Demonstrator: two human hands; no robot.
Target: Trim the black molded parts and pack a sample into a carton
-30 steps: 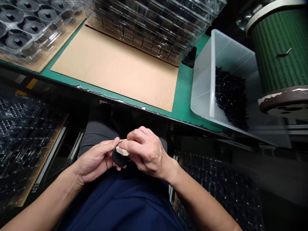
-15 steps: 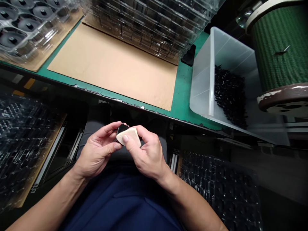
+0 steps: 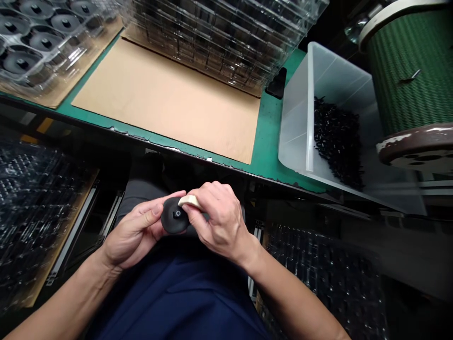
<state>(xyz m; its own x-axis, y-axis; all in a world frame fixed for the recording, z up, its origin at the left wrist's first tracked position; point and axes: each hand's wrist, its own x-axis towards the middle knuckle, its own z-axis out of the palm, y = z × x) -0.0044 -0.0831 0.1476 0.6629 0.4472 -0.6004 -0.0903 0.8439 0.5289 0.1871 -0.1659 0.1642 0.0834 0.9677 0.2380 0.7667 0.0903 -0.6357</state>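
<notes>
Over my lap, below the table edge, my left hand (image 3: 136, 231) pinches a round black disc (image 3: 174, 221) with a small square hub facing up. My right hand (image 3: 217, 222) grips a beige block (image 3: 189, 201) and presses it against the disc's upper right rim. Both hands touch each other around the disc. Part of the block is hidden under my right fingers.
A green table (image 3: 271, 151) carries a cardboard sheet (image 3: 170, 99), stacked clear trays (image 3: 226, 38), a tray of black discs (image 3: 31, 42) at far left, and a clear bin (image 3: 300, 127) with small black parts (image 3: 338, 139). A green spool (image 3: 410, 71) stands right. Trays sit beside my legs.
The disc has turned so its face with the hub shows. The beige block went from lying flat over the disc to resting at its upper rim, and both hands dropped slightly.
</notes>
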